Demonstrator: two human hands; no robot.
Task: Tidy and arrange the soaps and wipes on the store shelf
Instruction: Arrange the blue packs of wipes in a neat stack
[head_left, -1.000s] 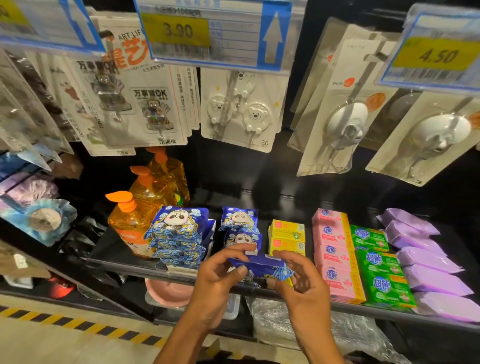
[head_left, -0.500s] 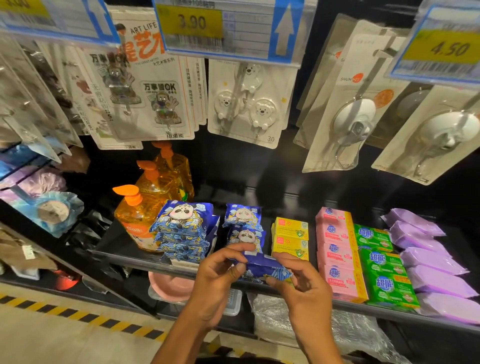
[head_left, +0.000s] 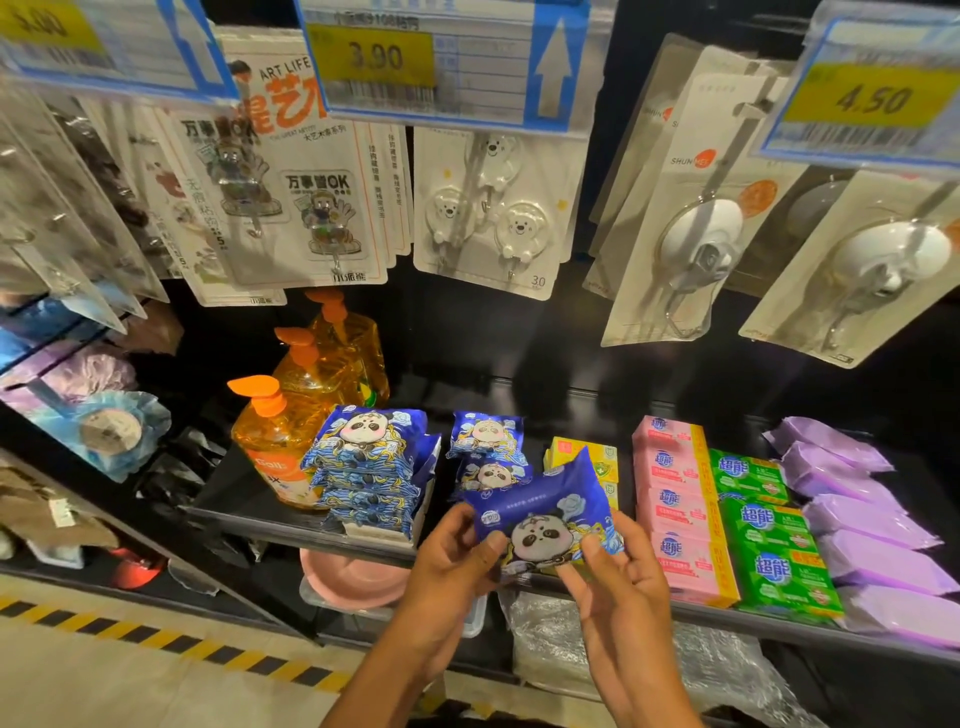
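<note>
A blue panda-print wipes pack (head_left: 545, 512) is tilted up with its face toward me, just in front of the shelf edge. My left hand (head_left: 457, 561) pinches its left end and my right hand (head_left: 615, 577) pinches its lower right edge. On the black shelf (head_left: 249, 512) behind it stand a tall stack of the same wipes (head_left: 366, 470) and a shorter stack (head_left: 488, 449). To the right lie yellow soap boxes (head_left: 584, 457), pink soap boxes (head_left: 675, 506), green soap boxes (head_left: 769, 535) and purple packs (head_left: 862, 519).
Orange pump bottles (head_left: 291, 421) stand at the shelf's left end. Carded hooks (head_left: 498, 208) and price tags (head_left: 441, 57) hang overhead. A pink basin (head_left: 353, 577) and plastic-wrapped goods (head_left: 727, 670) sit on the lower shelf. The floor carries a yellow-black stripe (head_left: 156, 631).
Both hands have turned the wipes pack from lying flat to tilted up, so its panda face now shows. The hands have shifted slightly right and nearer.
</note>
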